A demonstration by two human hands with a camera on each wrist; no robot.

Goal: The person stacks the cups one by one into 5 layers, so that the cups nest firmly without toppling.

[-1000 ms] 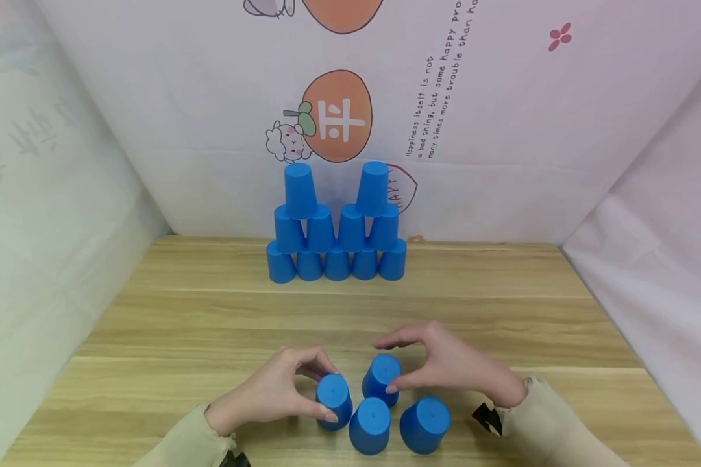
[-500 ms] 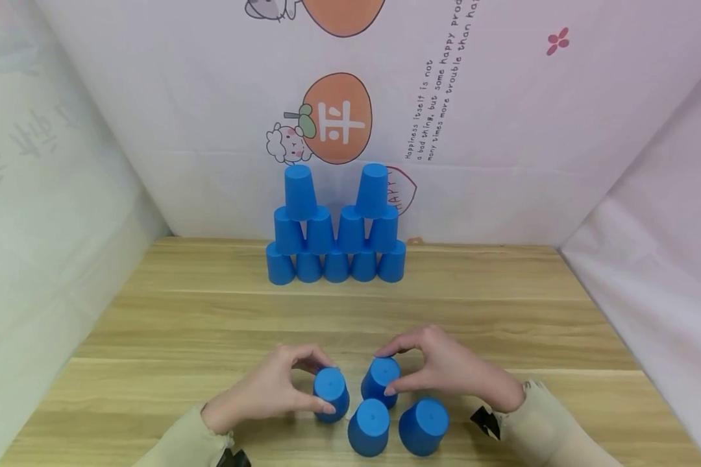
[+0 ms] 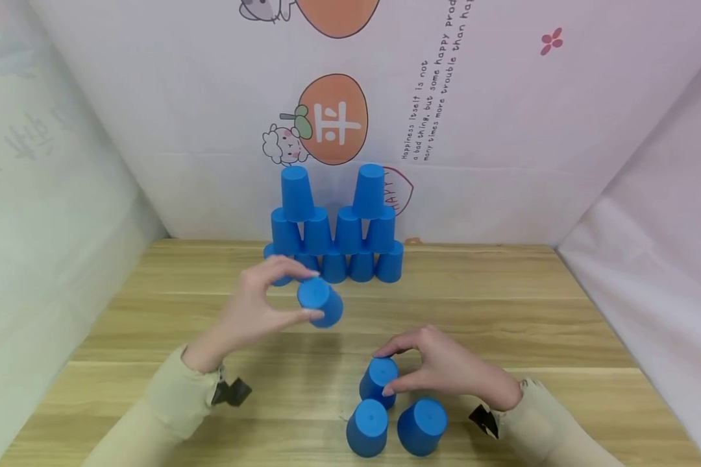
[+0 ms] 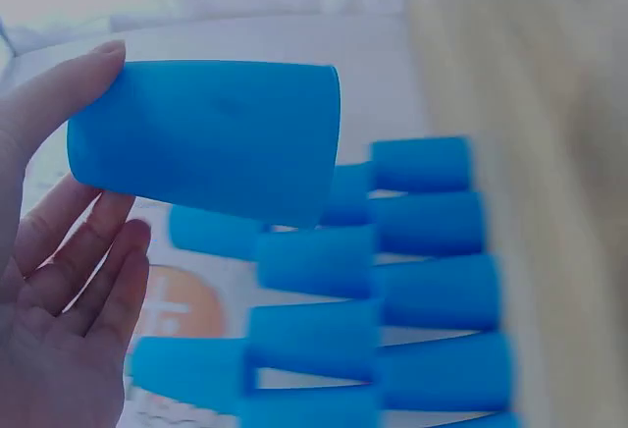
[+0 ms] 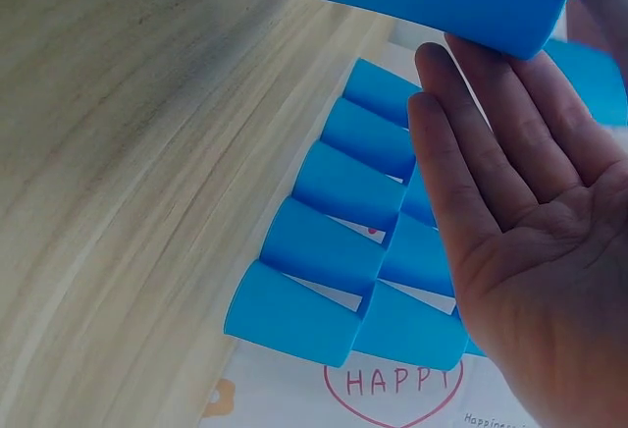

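Observation:
My left hand (image 3: 251, 314) holds an upside-down blue cup (image 3: 326, 306) in the air, thumb on its near side and fingers on its far side. In the left wrist view, that lifted cup (image 4: 206, 138) overlaps the stacked cups. Lower on the right, my right hand (image 3: 446, 366) pinches another upside-down blue cup (image 3: 376, 377) between thumb and index finger, down at the table. Its remaining fingers extend beside the cup (image 5: 422, 1) in the right wrist view. Behind the left hand stands a tiered stack of blue cups (image 3: 348, 233), its lower left partly hidden.
Two more upside-down cups stand near the front, a left one (image 3: 367, 428) and a right one (image 3: 422, 427), close to the right hand. The wooden table (image 3: 473, 305) meets a printed white cloth (image 3: 491, 181) behind the stack. Two cups top the stack, with a gap between them.
My left hand has lifted its cup from the front group and carried it up and forward toward the stack. The right hand's index finger has closed onto its cup, which stays in place.

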